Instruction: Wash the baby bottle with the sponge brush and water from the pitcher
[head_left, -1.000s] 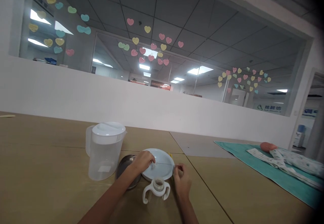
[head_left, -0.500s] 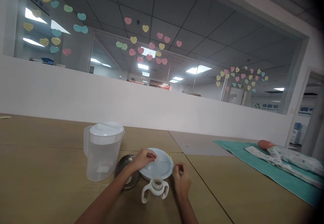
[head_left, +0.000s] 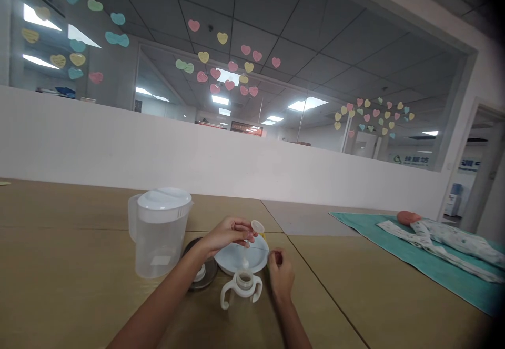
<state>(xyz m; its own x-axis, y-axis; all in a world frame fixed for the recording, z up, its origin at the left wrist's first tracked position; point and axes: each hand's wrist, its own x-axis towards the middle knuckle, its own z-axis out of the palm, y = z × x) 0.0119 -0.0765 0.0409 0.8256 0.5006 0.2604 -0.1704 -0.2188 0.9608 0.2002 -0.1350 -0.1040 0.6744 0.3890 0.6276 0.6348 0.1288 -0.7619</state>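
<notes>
Your left hand (head_left: 229,235) curls nearly closed, its fingertips pinching a small round translucent disc (head_left: 258,226) above the smooth, pale round plate (head_left: 232,259), while your right hand (head_left: 281,276) pinches one end of a thin, straight strand (head_left: 258,248) at the plate's edge. Nearest you stands the clear bottle (head_left: 245,280) with curved white handles, beside the shiny metal bowl (head_left: 211,275) and frosted plastic pitcher (head_left: 160,241).

Left hand (head_left: 225,236) higher, fingers (head_left: 241,228) bent — right hand (head_left: 281,279) lower, fingers curled.
</notes>
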